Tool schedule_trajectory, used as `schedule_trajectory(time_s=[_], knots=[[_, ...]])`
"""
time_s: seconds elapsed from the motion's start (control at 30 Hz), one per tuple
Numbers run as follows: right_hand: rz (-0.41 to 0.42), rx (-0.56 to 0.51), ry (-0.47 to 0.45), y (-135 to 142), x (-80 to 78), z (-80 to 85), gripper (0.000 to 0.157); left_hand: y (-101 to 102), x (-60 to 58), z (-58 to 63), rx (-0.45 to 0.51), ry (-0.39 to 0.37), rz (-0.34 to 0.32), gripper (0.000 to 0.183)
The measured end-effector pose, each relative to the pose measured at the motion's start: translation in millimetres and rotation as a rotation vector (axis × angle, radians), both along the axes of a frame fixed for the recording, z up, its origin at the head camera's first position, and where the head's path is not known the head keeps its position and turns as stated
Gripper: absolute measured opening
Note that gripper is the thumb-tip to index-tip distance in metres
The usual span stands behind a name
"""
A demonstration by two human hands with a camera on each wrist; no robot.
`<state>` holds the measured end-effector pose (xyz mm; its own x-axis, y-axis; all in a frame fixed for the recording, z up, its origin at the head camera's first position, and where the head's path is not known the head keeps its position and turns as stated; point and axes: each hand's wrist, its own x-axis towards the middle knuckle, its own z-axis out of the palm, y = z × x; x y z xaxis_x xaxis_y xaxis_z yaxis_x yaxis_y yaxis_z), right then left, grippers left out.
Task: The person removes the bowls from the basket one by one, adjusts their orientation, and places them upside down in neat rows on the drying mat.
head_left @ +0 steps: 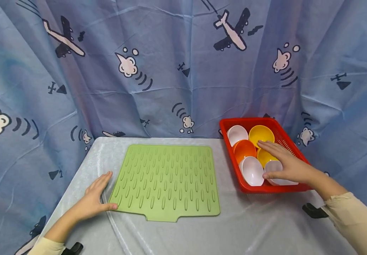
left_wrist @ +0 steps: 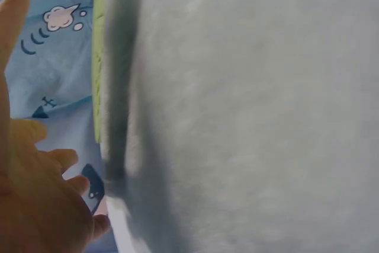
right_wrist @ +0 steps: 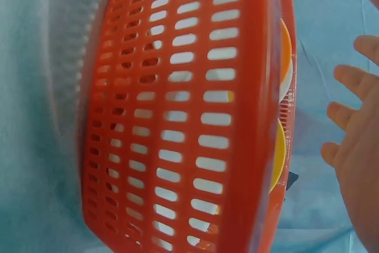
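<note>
My left hand (head_left: 91, 202) is at the near left corner of a green ribbed mat (head_left: 170, 177), thumb over its edge and fingers spread. In the left wrist view that hand (left_wrist: 44, 194) has its fingers extended and holds nothing. Over the red basket (head_left: 275, 189) hovers my right hand (head_left: 291, 166), fingers straight and thumb apart. It overlaps a white bowl (head_left: 279, 180) and a yellow bowl (head_left: 264, 157) in the head view. Beside these are another white bowl (head_left: 252, 171) and an orange bowl (head_left: 244, 151). The right wrist view shows the basket's slotted side (right_wrist: 177, 117) and the loose fingers.
Further back in the basket sit a white bowl (head_left: 237, 134) and a yellow bowl (head_left: 262, 135). A grey cloth (head_left: 208, 235) covers the table under mat and basket. Behind hangs a blue curtain (head_left: 164, 63) printed with airplanes.
</note>
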<state>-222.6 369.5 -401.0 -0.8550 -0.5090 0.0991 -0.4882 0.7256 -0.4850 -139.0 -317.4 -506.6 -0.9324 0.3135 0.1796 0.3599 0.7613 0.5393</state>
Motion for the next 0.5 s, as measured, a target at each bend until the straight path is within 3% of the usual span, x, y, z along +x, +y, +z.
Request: schedule_trajectory(time_s=[0.27,0.5], knots=[[0.021,0.087,-0.05,-4,-12.7,-0.8,0.101,2,4.2,-7.1,0.0,-0.039,-0.007,0.121],[0.065,0.111,-0.038,0,-16.0,-13.2,0.095,8,2.7,-8.5,-0.011,-0.051,-0.018,0.12]])
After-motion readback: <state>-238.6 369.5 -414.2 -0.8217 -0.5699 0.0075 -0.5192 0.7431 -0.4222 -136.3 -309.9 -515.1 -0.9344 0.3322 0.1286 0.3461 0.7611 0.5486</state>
